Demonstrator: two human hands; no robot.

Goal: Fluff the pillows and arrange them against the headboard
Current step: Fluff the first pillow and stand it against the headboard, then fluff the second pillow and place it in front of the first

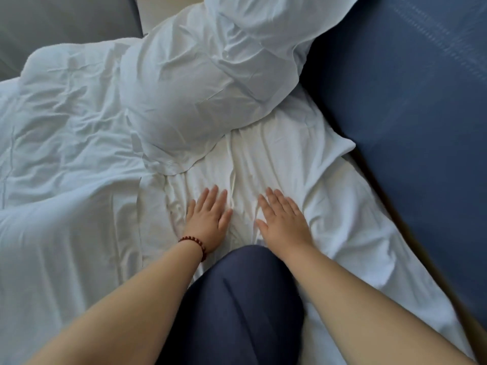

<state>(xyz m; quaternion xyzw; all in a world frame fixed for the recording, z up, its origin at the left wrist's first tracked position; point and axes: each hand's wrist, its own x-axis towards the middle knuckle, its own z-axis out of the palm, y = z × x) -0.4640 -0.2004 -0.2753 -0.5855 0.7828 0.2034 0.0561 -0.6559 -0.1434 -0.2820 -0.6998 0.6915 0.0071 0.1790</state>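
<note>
Both hands were found laid flat on the white sheet [303,159], fingers straight and spread, nothing held. The left hand [209,216] was marked by a dark red bead bracelet [196,245] at the wrist. The right hand [283,219] lay just beside it, with a raised fold of sheet between the two. The pillow [189,83] was noted ahead of the fingertips, apart from both hands, its near corner closest to the left hand. Its long axis was seen to run on a slant, from ahead-left of the grip away toward the far right. There its far end was pressed against the blue padded panel [408,101], taken to be the headboard. Whether the bulged far part was a second pillow could not be told. The panel was set to the right of the right hand, well apart. A rumpled duvet [66,127] was heaped left of the left hand, touching the pillow's side. A knee in dark blue cloth [237,299] was planted behind and between the wrists. A forward reach by both hands was judged unobstructed, the left being nearer.
</note>
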